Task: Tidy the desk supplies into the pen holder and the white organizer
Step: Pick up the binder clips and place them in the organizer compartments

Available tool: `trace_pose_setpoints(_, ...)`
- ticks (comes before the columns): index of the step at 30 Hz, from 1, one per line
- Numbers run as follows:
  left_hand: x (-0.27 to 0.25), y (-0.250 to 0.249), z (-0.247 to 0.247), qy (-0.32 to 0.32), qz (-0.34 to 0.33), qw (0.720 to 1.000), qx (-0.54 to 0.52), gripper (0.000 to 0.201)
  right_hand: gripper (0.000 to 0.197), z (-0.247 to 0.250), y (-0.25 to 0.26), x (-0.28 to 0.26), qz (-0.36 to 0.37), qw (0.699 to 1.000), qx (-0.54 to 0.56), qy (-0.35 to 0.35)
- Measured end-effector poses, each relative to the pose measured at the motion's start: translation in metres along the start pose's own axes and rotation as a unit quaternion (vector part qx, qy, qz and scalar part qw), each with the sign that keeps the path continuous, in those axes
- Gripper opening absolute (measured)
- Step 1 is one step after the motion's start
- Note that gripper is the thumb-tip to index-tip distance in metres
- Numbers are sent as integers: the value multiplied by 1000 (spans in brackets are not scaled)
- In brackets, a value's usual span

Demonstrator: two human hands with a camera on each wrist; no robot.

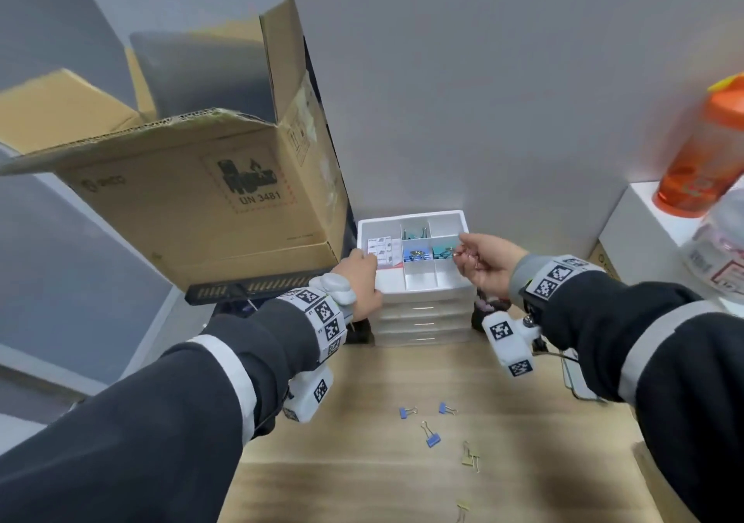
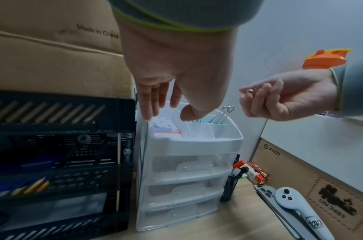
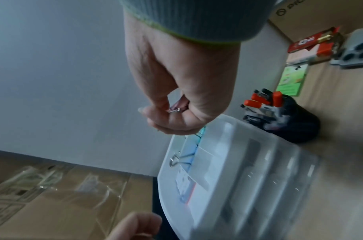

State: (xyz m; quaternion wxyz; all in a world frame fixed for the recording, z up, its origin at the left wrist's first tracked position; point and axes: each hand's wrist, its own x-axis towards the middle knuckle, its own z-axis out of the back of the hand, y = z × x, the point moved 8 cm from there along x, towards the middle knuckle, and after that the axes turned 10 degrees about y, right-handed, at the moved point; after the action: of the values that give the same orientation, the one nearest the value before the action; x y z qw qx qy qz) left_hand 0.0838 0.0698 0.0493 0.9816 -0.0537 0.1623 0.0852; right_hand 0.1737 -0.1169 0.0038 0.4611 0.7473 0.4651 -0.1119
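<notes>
Binder clips are light, stiff little things of sprung steel with smooth wire loops; in my judgement the folded-back loops are the place to pinch, since the painted body is slick and small. The right hand [image 1: 485, 262] has its fingers [image 2: 258, 95] curled together, thumb and forefinger pinched on the wire of a binder clip [image 3: 174, 110], poised over the 3 o'clock side of the white organizer [image 1: 418, 281], just above the compartment with the teal clips [image 1: 441, 252]. The clip's body is hidden inside the hand. The left hand [image 1: 360, 281] lies with nearly straight fingers [image 2: 147, 104] touching the organizer's rim at 9 o'clock, steadying it and holding nothing. More loose clips [image 1: 432, 438], blue and yellowish, lie scattered on the bench [image 1: 362, 462] toward 6 o'clock. The pen holder [image 2: 230, 185] stands just beside the organizer at 3 o'clock, already stocked with pens.
</notes>
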Motion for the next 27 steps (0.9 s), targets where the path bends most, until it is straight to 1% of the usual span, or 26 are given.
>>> trace_pose_setpoints(2, 9, -1, -1, 1, 7, 1000, 20, 38, 29, -1, 25, 4, 28, 999, 0, -23)
trace_pose_setpoints(4, 19, -4, -1, -3, -1, 999, 32, 35, 20, -2, 48, 12, 51, 998, -2, -41)
trace_pose_setpoints(7, 37, -9, 0, -12, -20, 999, 40, 29, 12, -4, 69, 32, 42, 997, -34, -51)
trace_pose_setpoints(11, 54, -17, 4, -42, -40, 997, 41, 29, 21, -5, 81, 61, 31, 994, -75, -71)
trace_pose_setpoints(13, 62, -17, 3, -58, -45, 996, 49, 31, 20, -2, 84, 73, 31, 990, -105, -92)
trace_pose_setpoints(15, 66, -15, -1, -69, -46, 994, 70, 33, 16, 5, 90, 83, 51, 981, -141, -121)
trace_pose_setpoints(17, 70, -15, -7, -79, -54, 990, 102, 35, 18, 12, 100, 91, 79, 965, -204, -147)
trace_pose_setpoints(19, 74, -16, -13, -88, -67, 985, 132, 37, 20, 11, 110, 102, 97, 929, -326, -144)
trace_pose_setpoints(22, 80, -22, -21, -94, -96, 978, 157, 39, 10, 3, 117, 105, 108, 853, -487, -153)
trace_pose_setpoints(23, 81, -24, -23, -91, -104, 978, 158, 39, 11, 0, 118, 105, 105, 830, -525, -159)
trace_pose_setpoints(25, 83, -25, -24, -88, -111, 980, 141, 38, 13, -3, 119, 107, 89, 779, -590, -190)
trace_pose_setpoints(27, 84, -24, -23, -93, -116, 982, 113, 37, 17, -7, 119, 111, 73, 718, -653, -229)
